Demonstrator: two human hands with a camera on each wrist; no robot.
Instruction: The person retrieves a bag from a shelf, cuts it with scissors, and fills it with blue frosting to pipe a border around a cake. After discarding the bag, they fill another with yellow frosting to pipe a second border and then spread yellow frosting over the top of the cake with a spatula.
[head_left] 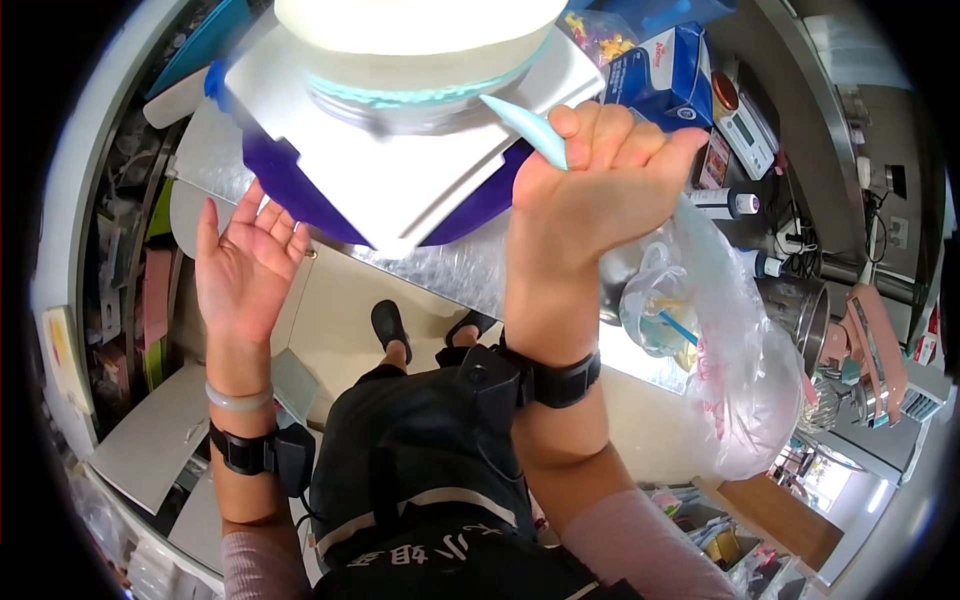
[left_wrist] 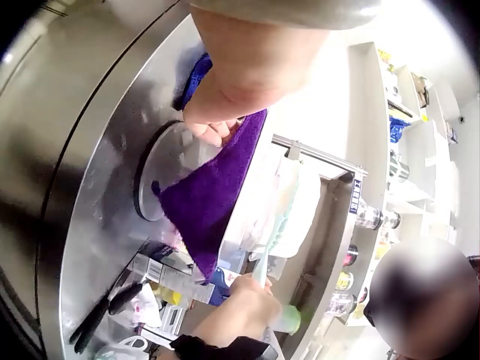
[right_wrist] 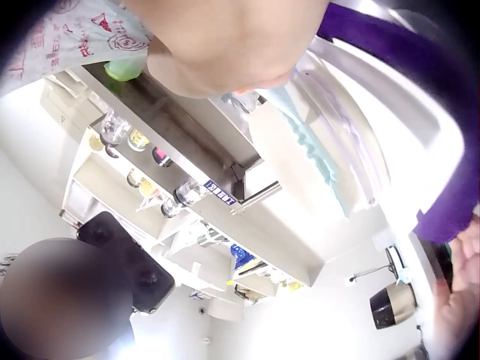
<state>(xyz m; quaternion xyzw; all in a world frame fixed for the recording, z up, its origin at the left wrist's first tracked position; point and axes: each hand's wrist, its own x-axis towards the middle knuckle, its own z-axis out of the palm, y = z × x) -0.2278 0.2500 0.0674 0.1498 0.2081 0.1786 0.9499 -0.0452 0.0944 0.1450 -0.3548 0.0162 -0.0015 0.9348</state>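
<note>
My right hand (head_left: 600, 190) grips a piping bag (head_left: 530, 132) filled with pale blue cream, its pointed end at the foot of a white cake (head_left: 420, 45). A ruffled pale blue border (head_left: 430, 96) runs along the cake's lower edge. Clear film with red print (head_left: 745, 370) trails from behind that hand. The cake stands on a white square board (head_left: 390, 185), over a purple cloth (head_left: 325, 205). Palm up, my left hand (head_left: 250, 262) has its relaxed fingers right at the cloth's left edge; in the left wrist view, the fingertips (left_wrist: 214, 133) are partly hidden by the cloth.
At the back right are a blue box (head_left: 665, 80), a digital scale (head_left: 748, 135) and dark bottles (head_left: 725, 204). A plastic cup (head_left: 655, 315) and a pink stand mixer (head_left: 870, 350) stand to the right. Shelves (head_left: 130, 270) line the left side.
</note>
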